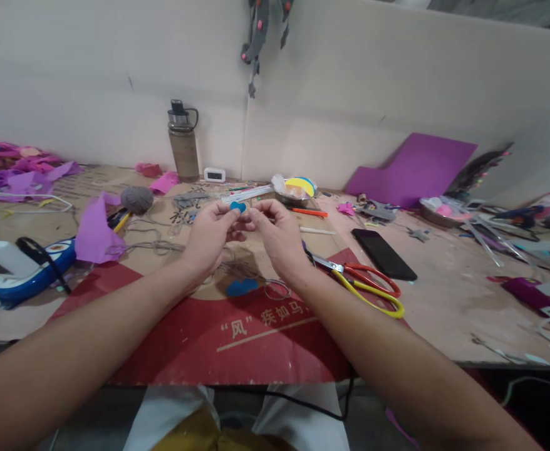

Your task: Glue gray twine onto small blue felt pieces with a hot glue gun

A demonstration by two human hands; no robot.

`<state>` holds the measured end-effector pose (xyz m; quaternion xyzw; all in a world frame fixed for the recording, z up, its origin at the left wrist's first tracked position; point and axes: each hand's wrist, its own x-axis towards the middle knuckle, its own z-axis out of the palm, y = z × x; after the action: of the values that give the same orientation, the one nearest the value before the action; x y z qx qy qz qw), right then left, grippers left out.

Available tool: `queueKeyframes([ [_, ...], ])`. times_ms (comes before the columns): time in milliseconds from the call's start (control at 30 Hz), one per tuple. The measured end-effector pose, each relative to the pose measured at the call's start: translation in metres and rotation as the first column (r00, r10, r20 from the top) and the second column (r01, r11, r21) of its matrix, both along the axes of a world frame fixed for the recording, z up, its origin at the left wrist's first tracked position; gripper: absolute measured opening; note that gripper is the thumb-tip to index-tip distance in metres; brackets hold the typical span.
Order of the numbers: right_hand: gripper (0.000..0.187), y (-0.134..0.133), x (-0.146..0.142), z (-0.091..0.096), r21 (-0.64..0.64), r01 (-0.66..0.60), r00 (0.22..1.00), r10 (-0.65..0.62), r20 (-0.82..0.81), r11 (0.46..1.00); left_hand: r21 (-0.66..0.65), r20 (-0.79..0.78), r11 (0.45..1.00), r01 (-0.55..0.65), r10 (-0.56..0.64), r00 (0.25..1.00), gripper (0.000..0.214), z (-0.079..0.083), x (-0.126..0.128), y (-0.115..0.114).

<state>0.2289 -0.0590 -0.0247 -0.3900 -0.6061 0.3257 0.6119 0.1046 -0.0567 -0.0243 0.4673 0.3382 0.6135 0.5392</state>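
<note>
My left hand (212, 233) is raised over the cardboard, thumb and fingers closed on a small blue felt piece (238, 206) with rounded lobes. Right beside it, my right hand (277, 237) has its thumb and forefinger pinched together near the piece's edge. What that pinch holds, if anything, is too small to make out. A second blue cutout (242, 287) lies below my hands on the red cardboard (185, 351). Scissors (369, 285) with red and yellow handles rest beside my right forearm. Grey yarn (155, 244) trails loosely left of my hands.
A grey yarn ball (137, 200) and purple felt (97, 232) lie to the left, near a blue-and-white power strip (35, 275). A bottle (183, 147) stands by the wall. On the right are a phone (384, 254), a purple sheet (416, 169) and a bowl (444, 213).
</note>
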Motion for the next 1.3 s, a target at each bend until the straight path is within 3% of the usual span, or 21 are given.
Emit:
queueKeyframes([
  [133,0.009,0.004,0.012,0.003,0.012,-0.048,0.995,0.049,-0.084,0.999,-0.03,-0.04,0.999,-0.044,0.043,0.998,0.017,0.004,-0.005,0.001],
  [267,0.004,0.008,0.021,0.006,-0.065,-0.102,0.993,0.098,-0.064,0.993,-0.035,-0.036,0.999,0.017,-0.018,0.999,0.013,0.006,-0.007,0.002],
  [433,0.013,0.007,0.028,0.011,0.051,0.041,0.969,-0.053,0.243,0.998,-0.067,-0.104,0.997,0.033,-0.04,0.994,0.013,0.006,-0.006,0.002],
  [533,0.01,0.005,0.029,0.01,0.126,0.075,0.937,-0.113,0.329,0.989,-0.069,-0.144,0.997,0.028,-0.038,0.989,0.017,0.004,-0.007,0.002],
  [1300,0.004,0.006,0.032,0.005,0.223,0.09,0.888,-0.18,0.424,0.971,0.032,-0.265,0.998,0.045,-0.035,0.964,0.019,0.001,-0.007,0.001],
])
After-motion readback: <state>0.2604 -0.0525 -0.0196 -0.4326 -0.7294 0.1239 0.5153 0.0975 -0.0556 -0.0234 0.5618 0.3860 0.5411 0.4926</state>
